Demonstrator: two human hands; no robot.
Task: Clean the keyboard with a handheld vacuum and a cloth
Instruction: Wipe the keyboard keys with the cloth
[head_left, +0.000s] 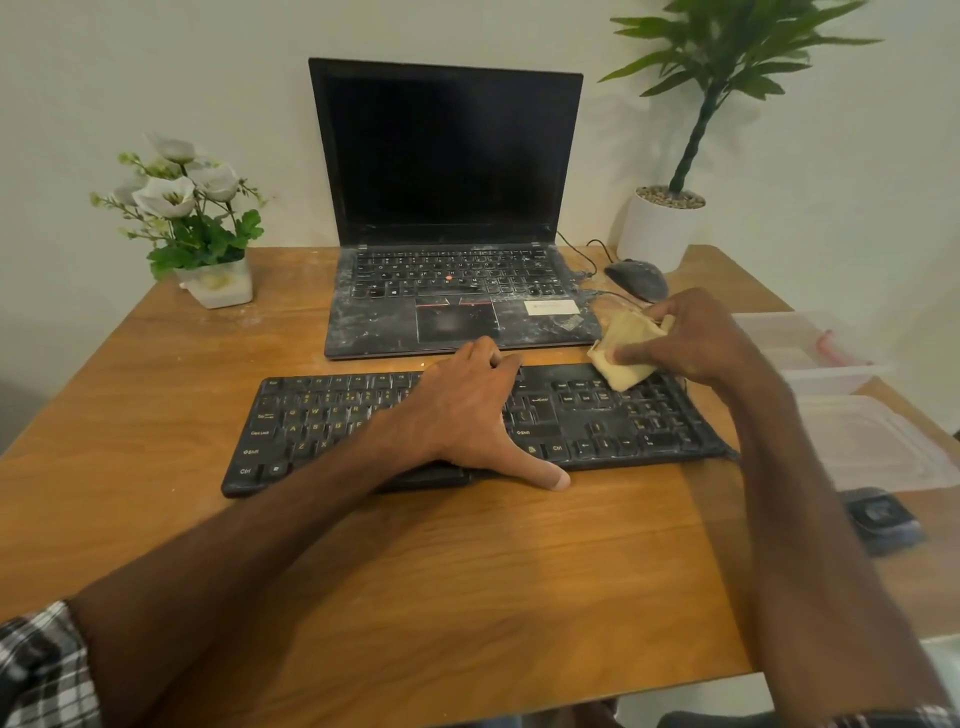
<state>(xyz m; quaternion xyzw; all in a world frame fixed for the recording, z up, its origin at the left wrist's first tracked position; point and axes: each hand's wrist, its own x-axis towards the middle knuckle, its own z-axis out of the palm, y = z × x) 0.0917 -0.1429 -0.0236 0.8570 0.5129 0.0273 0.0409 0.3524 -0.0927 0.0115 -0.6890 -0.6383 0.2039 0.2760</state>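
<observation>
A black, dusty keyboard (322, 431) lies across the wooden desk (467, 571). My left hand (467, 410) rests flat on its middle, fingers reaching over the far edge and thumb stretched along the near edge. My right hand (696, 338) grips a folded beige cloth (621, 353) and holds it against the keyboard's upper right corner, above the number pad. A dark object that may be the handheld vacuum (880, 519) lies at the desk's right edge, blurred.
A dusty open laptop (447, 218) stands behind the keyboard, with a wired mouse (636, 278) to its right. A flower pot (208, 249) sits at back left, a potted plant (670, 223) at back right. Clear plastic containers (852, 395) lie on the right.
</observation>
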